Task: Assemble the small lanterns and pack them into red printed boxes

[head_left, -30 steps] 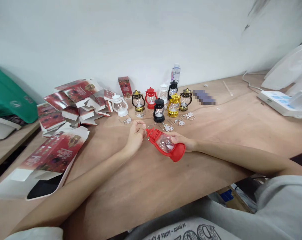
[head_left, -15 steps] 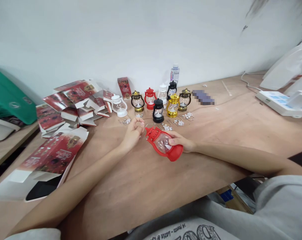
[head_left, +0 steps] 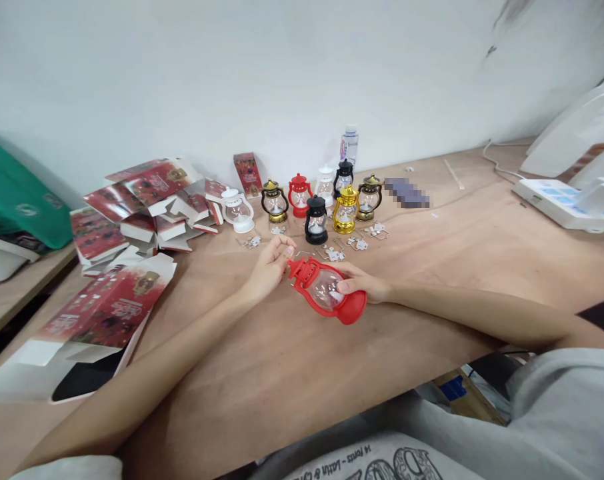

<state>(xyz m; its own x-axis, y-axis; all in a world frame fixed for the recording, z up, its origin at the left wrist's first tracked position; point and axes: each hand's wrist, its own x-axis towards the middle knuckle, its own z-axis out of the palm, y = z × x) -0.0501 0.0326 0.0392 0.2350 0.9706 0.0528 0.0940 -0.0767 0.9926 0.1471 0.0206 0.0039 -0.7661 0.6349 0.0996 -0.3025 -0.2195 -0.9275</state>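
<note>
1. Head view: brown wooden tabletop runs back to a pale wall, dark scuffs on the wall upper right
2. Right hand clamped round the base end of a red lantern, which is held tilted above the near-middle of the tabletop, top toward the left
3. Left hand fingers curled at the lantern's top; cannot tell if they grip anything. Hands apart, lantern between
4. Cluster standing upright behind: white lantern leftmost, black lantern in front, gold lantern just beside it, others around
5. Small metal parts strewn in front of the cluster
6. Clear bottle at the back near the wall, red box upright to its left
7. Left side: heap of red cartons, opened carton nearer; green bag at far left
8. Right side: pixelated patch on the tabletop, white device beyond, cable behind it
</note>
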